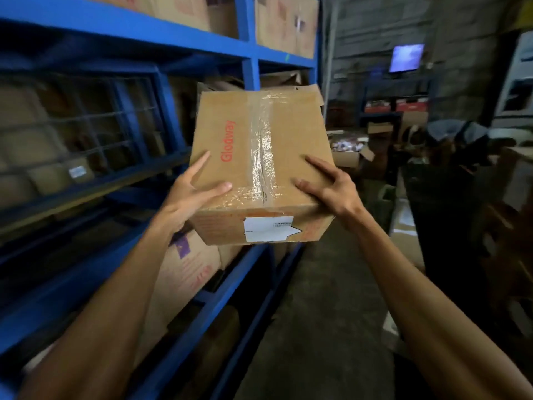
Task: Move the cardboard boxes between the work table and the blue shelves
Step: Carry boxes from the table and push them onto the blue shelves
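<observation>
A taped cardboard box (291, 134) with red "Glodway" lettering and a white label on its near side is held up in front of me, beside the blue shelves (251, 70). My left hand (187, 197) grips its near left corner, thumb on top. My right hand (331, 189) grips the near right corner, fingers spread on the top. The box hangs in the air, level with the middle shelf.
Other cardboard boxes (282, 21) fill the upper shelf, and more boxes (184, 272) sit on the lower shelf. An aisle of bare concrete floor (323, 298) runs ahead. Dark stacked goods (450, 212) stand on the right. A lit screen (406, 57) hangs on the far wall.
</observation>
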